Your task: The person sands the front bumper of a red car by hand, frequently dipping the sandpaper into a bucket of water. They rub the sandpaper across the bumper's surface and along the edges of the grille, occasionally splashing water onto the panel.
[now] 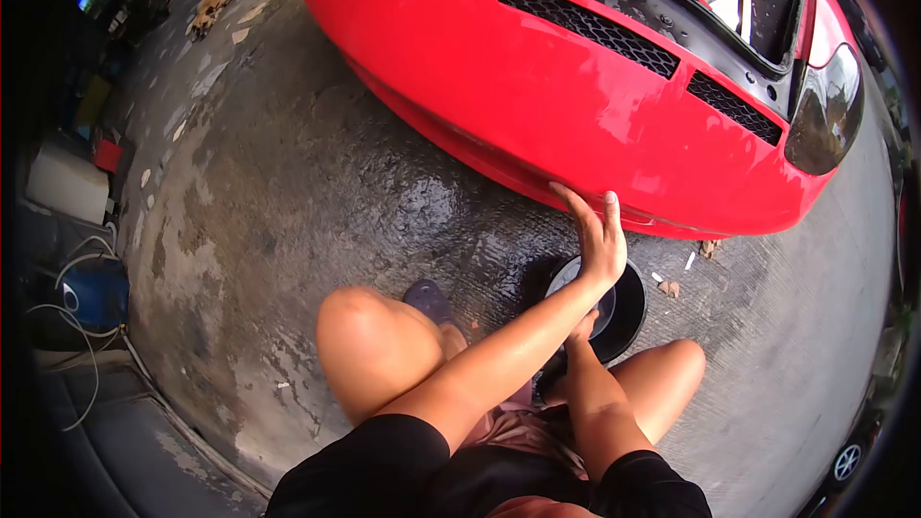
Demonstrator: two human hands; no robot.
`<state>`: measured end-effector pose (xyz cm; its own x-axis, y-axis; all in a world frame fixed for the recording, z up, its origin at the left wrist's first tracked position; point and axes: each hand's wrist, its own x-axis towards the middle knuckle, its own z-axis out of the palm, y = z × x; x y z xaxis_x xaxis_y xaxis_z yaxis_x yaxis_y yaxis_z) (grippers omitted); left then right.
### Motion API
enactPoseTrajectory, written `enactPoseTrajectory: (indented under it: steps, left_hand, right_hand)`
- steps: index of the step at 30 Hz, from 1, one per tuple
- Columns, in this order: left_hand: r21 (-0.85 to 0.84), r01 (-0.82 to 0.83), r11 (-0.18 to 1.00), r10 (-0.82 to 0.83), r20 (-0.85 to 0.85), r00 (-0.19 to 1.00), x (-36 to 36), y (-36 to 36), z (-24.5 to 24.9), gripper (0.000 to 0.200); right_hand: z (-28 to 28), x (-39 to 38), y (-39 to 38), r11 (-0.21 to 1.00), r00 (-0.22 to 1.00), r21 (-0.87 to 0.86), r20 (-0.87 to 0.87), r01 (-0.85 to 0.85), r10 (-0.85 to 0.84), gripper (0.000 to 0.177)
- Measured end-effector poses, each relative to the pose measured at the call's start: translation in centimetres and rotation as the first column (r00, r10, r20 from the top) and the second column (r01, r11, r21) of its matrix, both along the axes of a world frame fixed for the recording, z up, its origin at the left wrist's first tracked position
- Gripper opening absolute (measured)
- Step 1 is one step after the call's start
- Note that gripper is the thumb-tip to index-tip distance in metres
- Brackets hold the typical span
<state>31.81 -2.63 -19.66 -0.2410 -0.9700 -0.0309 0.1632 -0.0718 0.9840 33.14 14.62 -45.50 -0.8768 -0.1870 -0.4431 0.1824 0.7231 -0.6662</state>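
Slanting ahead, red bumper [576,96] | left hand [601,251] nearer, lower edge, fingers released | right hand [583,328] by bucket [630,307], grip can't tell

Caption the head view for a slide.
Left hand raised at the red car's bumper, right hand at a black bucket.

You wear a black short-sleeved shirt [504,482], its plain left sleeve [369,465] and right sleeve [652,489] both ending above the elbow. Your shorts [523,430] are a muted, brownish pink in loosely creased fabric. A dark, purplish-grey shoe [428,300] has a rounded toe. Your left hand [597,247] and right hand [582,327] are bare.
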Motion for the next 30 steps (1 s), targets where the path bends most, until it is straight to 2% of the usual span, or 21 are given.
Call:
enactPoseTrajectory:
  steps: [1,3,4,5,6,8,9,10,12,13,14,15,16,17,18,20,21,24,27,29,30]
  left_hand:
    - [0.005,-0.001,1.000,0.001,-0.043,0.999,0.4,-0.4,0.3,0.103]
    - [0.076,-0.099,0.992,0.112,-0.188,0.976,0.2,-2.2,0.6,0.103]
    - [0.120,-0.149,0.982,0.173,-0.226,0.959,0.5,-3.3,1.3,0.102]
    - [0.170,-0.203,0.964,0.238,-0.220,0.946,0.9,-4.4,2.1,0.100]
    - [0.190,-0.245,0.951,0.290,-0.264,0.920,1.0,-5.5,2.2,0.098]
    - [0.191,-0.368,0.910,0.402,-0.192,0.895,1.4,-8.5,0.9,0.101]
    - [0.196,-0.380,0.904,0.418,-0.218,0.882,1.7,-9.5,1.0,0.102]
    - [0.205,-0.393,0.896,0.435,-0.243,0.867,2.0,-10.2,1.2,0.102]
    - [0.179,-0.405,0.897,0.440,-0.251,0.862,2.3,-10.6,1.8,0.102]
    - [0.165,-0.412,0.896,0.442,-0.255,0.860,2.2,-10.7,1.8,0.103]
    - [0.070,-0.472,0.879,0.476,-0.199,0.857,1.9,-10.8,1.5,0.100]
    - [-0.030,-0.521,0.853,0.513,-0.143,0.847,1.7,-10.8,1.2,0.098]
    - [-0.134,-0.558,0.819,0.551,-0.088,0.830,1.5,-10.8,0.8,0.096]
    - [-0.144,-0.565,0.812,0.556,-0.101,0.825,1.4,-10.8,0.9,0.095]
    - [-0.154,-0.571,0.806,0.560,-0.115,0.821,1.3,-10.7,1.4,0.094]
    - [-0.161,-0.572,0.805,0.556,-0.133,0.820,1.2,-10.4,1.4,0.094]
    - [-0.160,-0.569,0.807,0.552,-0.141,0.822,1.0,-10.3,1.1,0.094]
    - [-0.198,-0.575,0.794,0.544,-0.194,0.817,0.6,-10.5,0.0,0.095]
    - [-0.214,-0.570,0.794,0.522,-0.243,0.818,0.5,-10.7,-0.7,0.096]
    - [-0.268,-0.549,0.792,0.495,-0.247,0.833,0.6,-10.7,-1.6,0.096]
    - [-0.235,-0.554,0.798,0.486,-0.290,0.824,0.3,-10.7,-1.6,0.096]
  right_hand:
    - [-3.9,-1.0,1.3,0.970,0.958,-0.181,0.264,0.161,-0.110,0.055]
    - [-7.1,-2.4,2.6,0.876,0.778,-0.295,0.615,0.381,-0.132,0.053]
    - [-5.6,-2.8,2.5,0.869,0.706,-0.279,0.700,0.408,-0.106,0.049]
    - [-4.0,-3.2,1.9,0.814,0.639,-0.326,0.765,0.481,-0.071,0.047]
    - [0.4,-2.9,0.1,0.828,0.675,-0.247,0.711,0.504,-0.198,0.047]
    - [5.4,-3.3,-1.9,0.745,0.642,-0.355,0.756,0.564,-0.126,0.044]
    - [7.9,-3.5,-2.5,0.738,0.663,-0.411,0.746,0.535,-0.065,0.039]
    - [12.1,-3.1,-3.6,0.751,0.735,-0.472,0.678,0.462,-0.026,0.037]
    - [20.4,-3.1,-4.5,0.715,0.802,-0.633,0.572,0.297,0.174,0.038]
    - [23.6,-3.5,-4.5,0.702,0.871,-0.691,0.440,0.173,0.218,0.040]
    - [26.7,-3.9,-4.6,0.683,0.917,-0.729,0.299,0.042,0.263,0.042]
    - [30.1,-4.3,-5.1,0.662,0.960,-0.723,-0.009,-0.198,0.278,0.043]
    - [33.1,-4.8,-5.9,0.640,0.905,-0.640,-0.312,-0.426,0.290,0.045]
    - [35.5,-5.8,-6.9,0.643,0.785,-0.515,-0.575,-0.567,0.231,0.046]
    - [36.8,-7.0,-7.9,0.657,0.589,-0.352,-0.790,-0.666,0.173,0.047]
    - [37.5,-9.8,-10.0,0.760,0.341,-0.149,-0.935,-0.633,0.100,0.048]
    - [37.8,-10.7,-11.0,0.805,0.195,-0.054,-0.978,-0.591,0.077,0.049]
    - [34.8,-11.5,-13.6,0.865,0.190,0.136,-0.948,-0.484,0.255,0.053]
    - [33.5,-7.5,-19.0,0.745,0.000,0.394,-0.884,-0.539,0.467,0.066]
    - [35.3,-4.4,-24.1,0.612,-0.131,0.515,-0.818,-0.600,0.559,0.070]
    - [36.9,-3.3,-26.2,0.546,-0.182,0.561,-0.782,-0.622,0.596,0.071]
